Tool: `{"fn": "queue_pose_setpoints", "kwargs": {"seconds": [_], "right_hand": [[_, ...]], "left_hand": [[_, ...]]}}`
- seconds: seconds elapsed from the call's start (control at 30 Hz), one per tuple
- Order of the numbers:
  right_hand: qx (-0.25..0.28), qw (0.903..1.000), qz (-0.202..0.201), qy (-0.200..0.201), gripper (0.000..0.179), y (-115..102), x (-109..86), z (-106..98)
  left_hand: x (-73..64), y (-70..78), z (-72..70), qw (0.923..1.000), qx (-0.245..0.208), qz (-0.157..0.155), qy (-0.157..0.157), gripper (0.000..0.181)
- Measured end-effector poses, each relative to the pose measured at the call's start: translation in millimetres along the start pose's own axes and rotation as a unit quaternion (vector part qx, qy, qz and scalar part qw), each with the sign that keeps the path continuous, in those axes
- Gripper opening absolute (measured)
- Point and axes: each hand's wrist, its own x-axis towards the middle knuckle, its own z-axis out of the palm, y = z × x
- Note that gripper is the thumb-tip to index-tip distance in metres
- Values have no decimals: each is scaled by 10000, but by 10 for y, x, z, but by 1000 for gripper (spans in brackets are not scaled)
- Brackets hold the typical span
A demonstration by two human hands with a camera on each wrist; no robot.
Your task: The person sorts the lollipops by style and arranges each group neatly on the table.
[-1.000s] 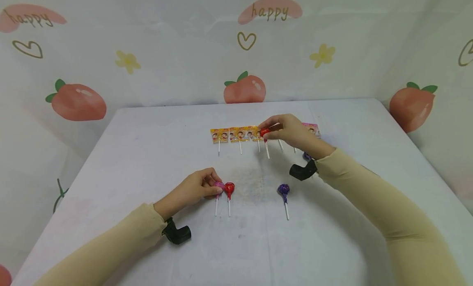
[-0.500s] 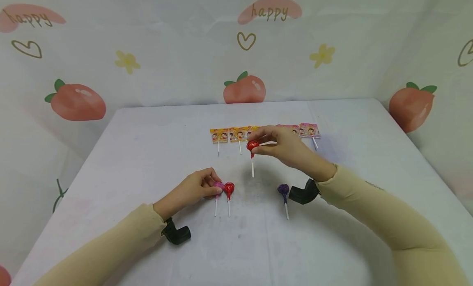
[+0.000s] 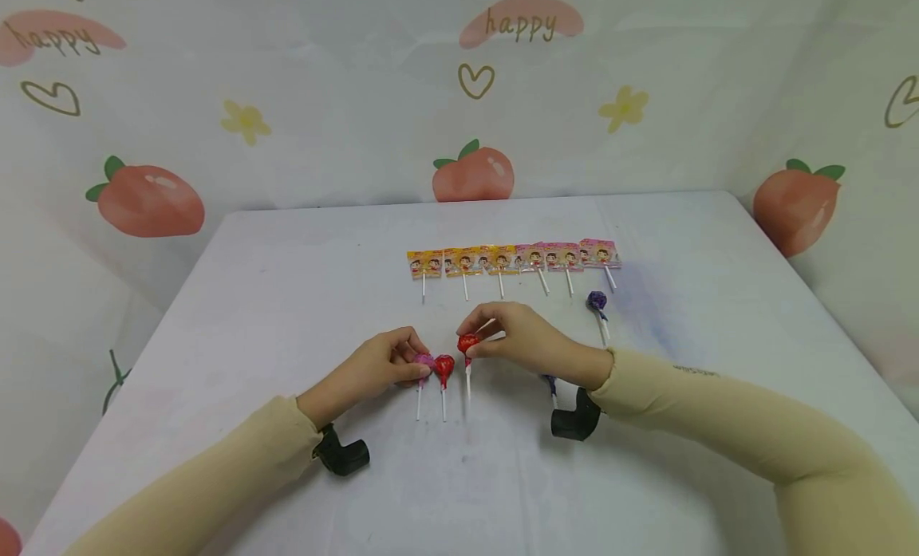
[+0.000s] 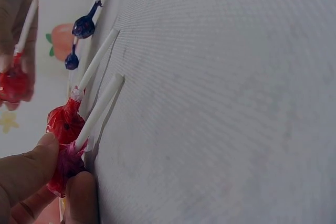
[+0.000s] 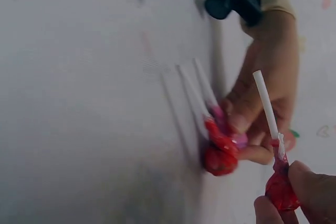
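My left hand [image 3: 376, 369] pinches the head of a pink lollipop [image 4: 70, 163] at the table. Right beside it lies a red lollipop [image 3: 444, 369], its stick pointing toward me. My right hand [image 3: 527, 341] holds a second red lollipop [image 3: 468, 345] by its wrapped head, just right of the first red one, stick hanging down. In the right wrist view the held lollipop [image 5: 282, 187] sits between thumb and fingers, and the left hand [image 5: 273, 72] shows behind it. One purple lollipop [image 3: 550, 384] is mostly hidden under the right wrist.
Another purple lollipop [image 3: 597, 301] lies right of the right hand. Farther back, a row of flat-packed lollipops runs across the white table [image 3: 301, 285], orange packets [image 3: 463, 262] at left and pink packets [image 3: 563, 257] at right. A printed cloth [image 3: 345, 85] hangs behind.
My right hand has carried the red lollipop from the packet row toward me and leftward, beside the other red one, uncovering the row. My left hand keeps its place on the pink lollipop.
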Motion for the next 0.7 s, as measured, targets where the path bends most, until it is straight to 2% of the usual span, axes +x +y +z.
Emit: {"fn": "queue_pose_setpoints", "kwargs": {"seconds": [0.3, 0.7], "right_hand": [[-247, 9979, 513, -311, 18, 88, 81, 212], [-618, 9960, 590, -255, 16, 98, 98, 302]], "left_hand": [[2, -3, 0, 10000, -36, -52, 6, 22], [-3, 10, 4, 9999, -119, -11, 11, 22]]}}
